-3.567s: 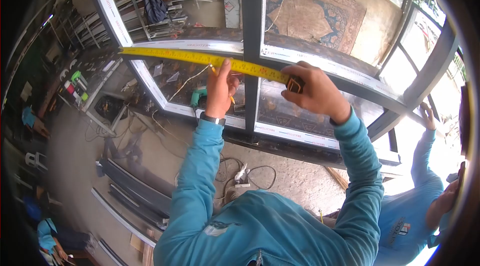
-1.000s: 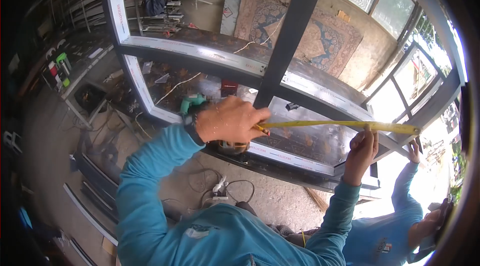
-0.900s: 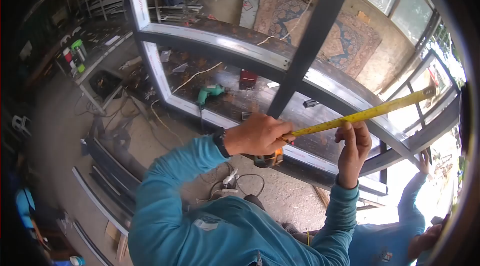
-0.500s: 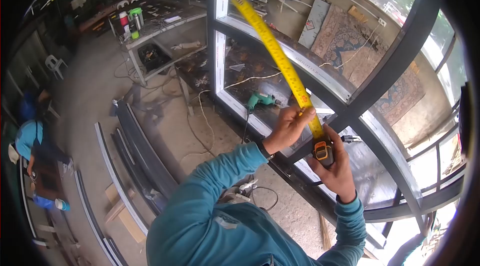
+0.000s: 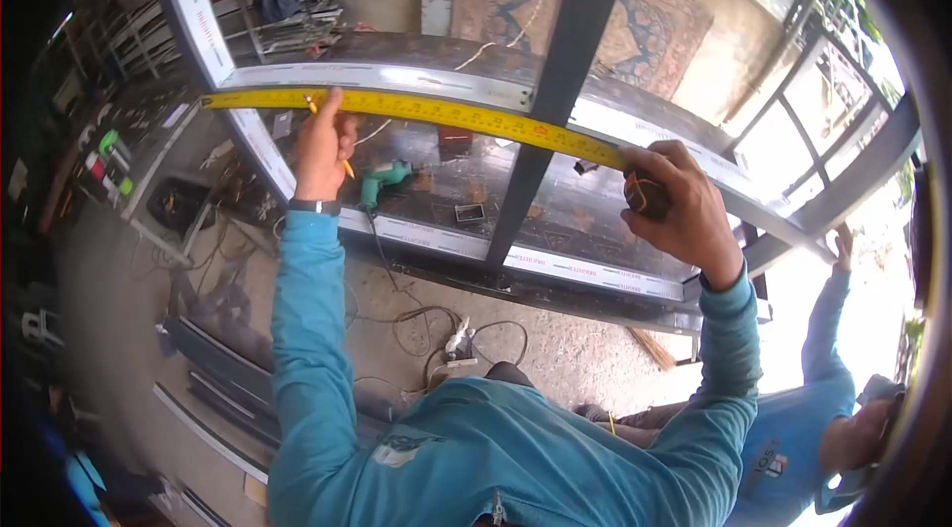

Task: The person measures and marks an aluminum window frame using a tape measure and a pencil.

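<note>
A yellow measuring tape (image 5: 436, 114) is stretched across a large dark window frame (image 5: 555, 61), along its horizontal white-taped bar. My left hand (image 5: 322, 145) presses the tape against the bar near the frame's left corner and also holds a yellow pencil (image 5: 344, 167). My right hand (image 5: 679, 210) grips the tape's black and orange case (image 5: 645, 195) to the right of the frame's dark vertical bar.
A green drill (image 5: 382, 180) and a small box lie on the bench behind the frame. Cables and a power strip (image 5: 458, 341) trail on the concrete floor, with long profiles (image 5: 228, 368) at left. Another person in a blue shirt (image 5: 803, 428) holds the frame at right.
The tape pointed steeply up-left half a second ago; it now lies level along the horizontal bar. My left hand slid far left along it and my right hand carried the case to the right.
</note>
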Motion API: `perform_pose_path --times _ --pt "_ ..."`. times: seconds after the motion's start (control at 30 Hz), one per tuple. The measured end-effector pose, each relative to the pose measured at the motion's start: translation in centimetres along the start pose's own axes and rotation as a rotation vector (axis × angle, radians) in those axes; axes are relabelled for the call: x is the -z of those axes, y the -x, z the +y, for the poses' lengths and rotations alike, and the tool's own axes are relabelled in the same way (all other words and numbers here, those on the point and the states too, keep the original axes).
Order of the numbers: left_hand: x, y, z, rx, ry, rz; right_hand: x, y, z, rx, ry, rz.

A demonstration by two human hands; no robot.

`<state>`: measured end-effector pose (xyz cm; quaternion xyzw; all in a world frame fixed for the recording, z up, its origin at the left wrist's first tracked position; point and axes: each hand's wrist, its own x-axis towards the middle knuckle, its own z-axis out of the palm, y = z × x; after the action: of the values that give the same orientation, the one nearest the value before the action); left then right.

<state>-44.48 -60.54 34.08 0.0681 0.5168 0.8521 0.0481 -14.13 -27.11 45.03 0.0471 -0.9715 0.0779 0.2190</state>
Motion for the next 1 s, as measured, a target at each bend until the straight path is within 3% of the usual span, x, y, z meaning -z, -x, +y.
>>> perform_pose_path --times 0.7,0.8,0.87,0.93,1.0 --pt "-0.4 0.1 0.6 -0.061 -0.041 0.022 -0.1 -0.8 0.9 -0.058 0.077 -0.07" --pt "0.8 1.2 -1.1 -0.17 0.117 -0.024 -1.3 -0.2 -0.6 0.05 0.027 -0.015" --pt "0.3 5.3 -2.4 -0.125 0.049 -0.005 -3.5 1.2 -1.9 0.043 -0.174 -0.15" --pt "-0.7 11.2 -5.6 -0.011 -0.179 -0.145 -8.2 3.6 -1.9 -0.042 -0.612 -0.365" --pt "1.8 14.7 -14.5 0.1 -0.469 -0.566 -13.9 6.8 -2.4 -0.131 -0.686 -0.494"
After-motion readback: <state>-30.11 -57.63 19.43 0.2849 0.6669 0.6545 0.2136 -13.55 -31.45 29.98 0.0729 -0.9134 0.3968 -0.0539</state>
